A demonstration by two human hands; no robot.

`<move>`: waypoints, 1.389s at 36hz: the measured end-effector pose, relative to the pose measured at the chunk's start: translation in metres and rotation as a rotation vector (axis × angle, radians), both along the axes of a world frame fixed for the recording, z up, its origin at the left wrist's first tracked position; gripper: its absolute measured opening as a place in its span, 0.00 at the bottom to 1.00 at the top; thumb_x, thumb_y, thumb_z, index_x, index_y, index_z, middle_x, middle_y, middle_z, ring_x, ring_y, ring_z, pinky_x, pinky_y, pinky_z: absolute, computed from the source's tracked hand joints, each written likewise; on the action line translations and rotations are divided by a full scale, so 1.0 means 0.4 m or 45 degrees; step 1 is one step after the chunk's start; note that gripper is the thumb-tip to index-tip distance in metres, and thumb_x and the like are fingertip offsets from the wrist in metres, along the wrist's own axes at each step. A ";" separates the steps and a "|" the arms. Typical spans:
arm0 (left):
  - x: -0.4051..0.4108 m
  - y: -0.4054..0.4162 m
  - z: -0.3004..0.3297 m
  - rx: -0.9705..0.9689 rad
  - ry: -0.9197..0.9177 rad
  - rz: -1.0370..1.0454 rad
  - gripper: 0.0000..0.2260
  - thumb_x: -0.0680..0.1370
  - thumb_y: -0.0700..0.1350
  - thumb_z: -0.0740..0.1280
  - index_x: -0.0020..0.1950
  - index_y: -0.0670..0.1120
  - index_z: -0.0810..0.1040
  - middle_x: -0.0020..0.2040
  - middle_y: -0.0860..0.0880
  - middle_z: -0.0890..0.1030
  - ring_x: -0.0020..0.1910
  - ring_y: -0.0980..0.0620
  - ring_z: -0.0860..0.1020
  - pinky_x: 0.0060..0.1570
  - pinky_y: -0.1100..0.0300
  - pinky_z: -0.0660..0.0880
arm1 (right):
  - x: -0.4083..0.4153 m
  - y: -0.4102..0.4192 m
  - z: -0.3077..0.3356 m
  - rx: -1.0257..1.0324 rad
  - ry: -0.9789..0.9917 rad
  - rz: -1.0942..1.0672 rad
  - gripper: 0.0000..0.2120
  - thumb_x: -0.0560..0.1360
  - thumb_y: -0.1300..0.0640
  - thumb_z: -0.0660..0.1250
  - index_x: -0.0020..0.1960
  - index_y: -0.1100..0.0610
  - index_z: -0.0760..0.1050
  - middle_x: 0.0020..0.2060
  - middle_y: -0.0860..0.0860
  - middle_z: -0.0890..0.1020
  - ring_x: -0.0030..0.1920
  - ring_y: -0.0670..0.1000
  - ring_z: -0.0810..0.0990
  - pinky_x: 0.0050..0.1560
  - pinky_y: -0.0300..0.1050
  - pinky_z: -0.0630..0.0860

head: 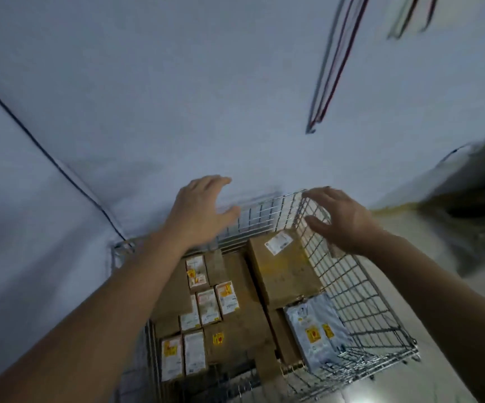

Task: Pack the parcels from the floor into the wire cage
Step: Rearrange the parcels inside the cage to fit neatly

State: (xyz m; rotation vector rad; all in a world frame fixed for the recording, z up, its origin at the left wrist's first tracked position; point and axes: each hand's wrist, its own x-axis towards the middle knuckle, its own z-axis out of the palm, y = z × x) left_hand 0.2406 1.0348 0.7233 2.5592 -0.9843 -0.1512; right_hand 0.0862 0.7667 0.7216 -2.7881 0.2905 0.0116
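- The near end of the wire cage [360, 289] runs off the bottom edge, and its left wall is mostly hidden behind the left forearm; only a corner post shows near the wall.
- The whole picture is smeared and dim, so the print on the parcel labels cannot be read.
- A dark shape [473, 181] at the right edge is too blurred to name; cords [334, 62] hanging on the wall [148, 82] are streaked as well.
- The left hand [200, 210] is stretched forward over the cage's far left part, palm down, fingers straight and spread; its grip is loose and has hold of nothing.
- The right hand [340, 219] reaches over the far right corner, fingers extended and slightly bent above the top wire; whether they touch the wire cannot be told. Its grip holds nothing.
- Inside the cage the parcels lie packed close: a large brown box [282, 269] with a white label against the right wall at the far end, a grey plastic mailer [316, 333] with yellow stickers nearer along the same wall, and a cluster of small labelled boxes [206, 303] on top of flat brown cartons [244, 301] at the left and middle.
- Pale floor [409, 301] shows to the right of the cage.
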 end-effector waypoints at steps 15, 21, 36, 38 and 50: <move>-0.502 -0.449 0.205 0.052 -0.031 -0.495 0.31 0.80 0.66 0.62 0.80 0.58 0.61 0.79 0.56 0.64 0.77 0.53 0.62 0.76 0.50 0.59 | -0.758 -0.354 0.216 -0.116 -0.013 -0.423 0.34 0.80 0.38 0.62 0.81 0.48 0.57 0.79 0.50 0.62 0.78 0.53 0.60 0.76 0.53 0.62; -0.717 -0.646 0.204 0.083 -0.065 -0.559 0.32 0.80 0.67 0.61 0.81 0.58 0.60 0.80 0.55 0.64 0.77 0.52 0.63 0.76 0.49 0.60 | -0.996 -0.481 0.222 -0.125 0.064 -0.453 0.34 0.81 0.38 0.61 0.82 0.46 0.54 0.81 0.47 0.58 0.79 0.51 0.57 0.76 0.49 0.59; -0.839 -0.975 0.107 0.203 -0.099 -0.593 0.32 0.79 0.70 0.58 0.80 0.59 0.61 0.79 0.58 0.64 0.77 0.53 0.63 0.75 0.49 0.62 | -1.071 -0.788 0.138 -0.084 0.155 -0.368 0.33 0.82 0.38 0.60 0.82 0.47 0.53 0.81 0.47 0.57 0.80 0.50 0.56 0.76 0.49 0.60; -0.829 -1.025 0.095 0.201 -0.103 -0.596 0.31 0.79 0.68 0.58 0.79 0.59 0.62 0.78 0.57 0.65 0.76 0.53 0.64 0.75 0.50 0.62 | -1.059 -0.830 0.125 -0.085 0.160 -0.366 0.33 0.82 0.38 0.60 0.82 0.47 0.54 0.81 0.47 0.57 0.80 0.51 0.57 0.76 0.49 0.60; -0.801 -1.439 0.083 0.231 -0.087 -0.667 0.31 0.80 0.65 0.61 0.80 0.57 0.61 0.78 0.56 0.66 0.76 0.52 0.64 0.75 0.50 0.61 | -1.062 -1.203 0.099 -0.057 0.207 -0.482 0.33 0.81 0.37 0.60 0.81 0.46 0.56 0.80 0.47 0.59 0.79 0.50 0.59 0.75 0.48 0.61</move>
